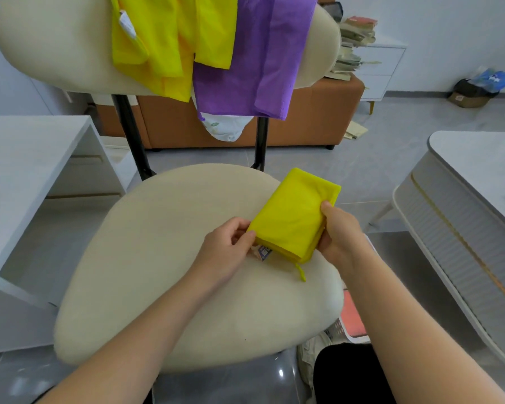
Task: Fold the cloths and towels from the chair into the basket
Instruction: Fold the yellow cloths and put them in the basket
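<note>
My left hand (pixel 228 246) and right hand (pixel 338 231) pinch the yellow cloth (pixel 292 217) over the chair seat (pixel 158 272); it looks folded, so stowing it comes next.

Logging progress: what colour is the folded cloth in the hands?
The folded cloth is plain yellow, seen in the head view.

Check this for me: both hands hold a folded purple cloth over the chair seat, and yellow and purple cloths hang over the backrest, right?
Not quite: the head view shows the folded cloth in the left hand and right hand is yellow, not purple. The rest holds.
</note>
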